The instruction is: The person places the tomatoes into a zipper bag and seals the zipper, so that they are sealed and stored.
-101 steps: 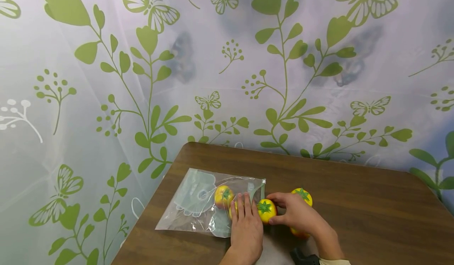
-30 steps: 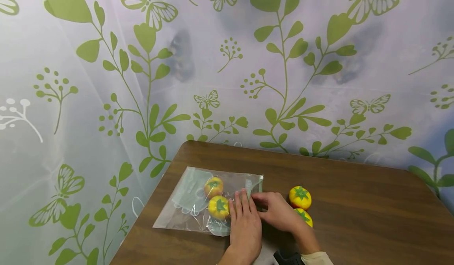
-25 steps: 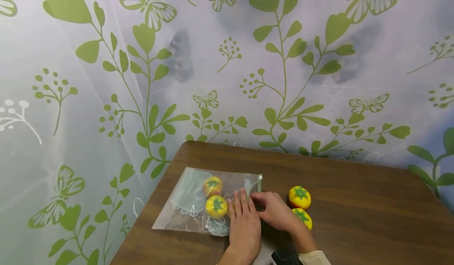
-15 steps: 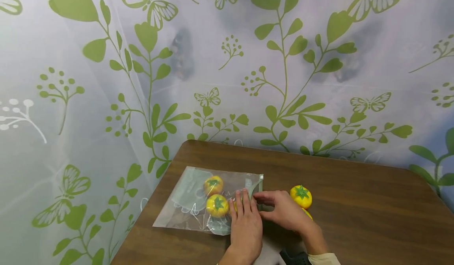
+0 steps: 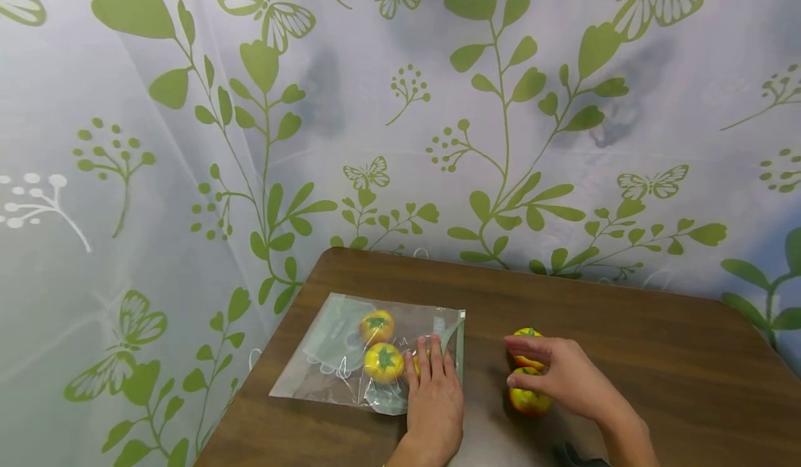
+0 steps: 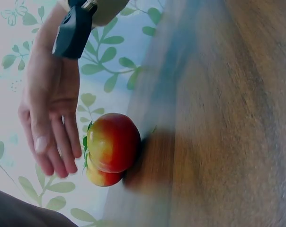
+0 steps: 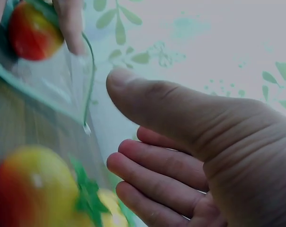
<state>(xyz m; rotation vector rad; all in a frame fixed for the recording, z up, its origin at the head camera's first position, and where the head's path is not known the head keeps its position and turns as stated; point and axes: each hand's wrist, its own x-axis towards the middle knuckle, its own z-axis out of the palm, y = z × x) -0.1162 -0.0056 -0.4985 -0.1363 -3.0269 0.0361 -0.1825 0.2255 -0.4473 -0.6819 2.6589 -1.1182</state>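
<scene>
A clear zip bag lies flat on the table, with yellow-red, tomato-like fruits inside. My left hand rests on the bag near its green-edged mouth, fingers extended over another fruit that it partly covers. Two more such fruits sit close together to the right of the bag. Beside and above them hovers my right hand, thumb and fingers apart. In the right wrist view nothing lies between the thumb and fingers of the right hand; a fruit is just beyond.
The brown wooden table extends to the right and back. A pale curtain printed with green leaves and butterflies hangs behind it. A dark wrist strap shows below the right hand.
A third fruit has gone into the bag, under my left hand. My right hand has drawn away from the bag's mouth, moving right to the two loose fruits. The left hand stays put.
</scene>
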